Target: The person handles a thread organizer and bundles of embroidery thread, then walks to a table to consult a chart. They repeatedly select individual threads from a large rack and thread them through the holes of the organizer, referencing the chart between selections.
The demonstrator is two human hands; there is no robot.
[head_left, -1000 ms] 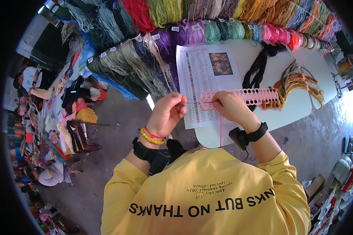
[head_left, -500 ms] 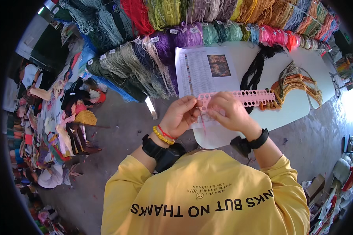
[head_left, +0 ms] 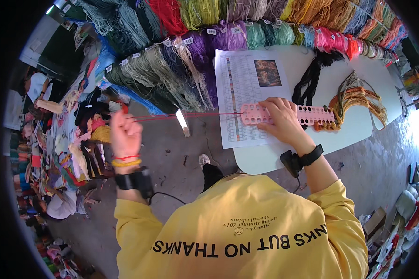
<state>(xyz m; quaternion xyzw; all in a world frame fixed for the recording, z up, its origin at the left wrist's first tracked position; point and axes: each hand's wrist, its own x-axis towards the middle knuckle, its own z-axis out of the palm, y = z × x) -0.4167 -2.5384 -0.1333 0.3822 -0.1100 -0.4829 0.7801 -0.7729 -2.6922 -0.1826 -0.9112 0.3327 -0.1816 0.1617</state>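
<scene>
The grip of the left hand point(head_left: 126, 132), blurred, looks closed on slender dark-red threads point(head_left: 191, 115), taut to the left end of a long pink strip with round holes point(head_left: 315, 114). The right hand point(head_left: 280, 117) clamps that strip over a white printed paper sheet point(head_left: 260, 95) and the pale desk point(head_left: 265, 160), near a bundle of black yarn point(head_left: 309, 80).

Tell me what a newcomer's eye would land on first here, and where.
Probably the bank of multicoloured thread skeins across the top of the view. Next, the thin red threads stretched straight from the blurred left hand, out at the left, to the near-centre pink strip with round holes, held by the right hand. The bright yellow long-sleeved top fills the bottom centre.
</scene>
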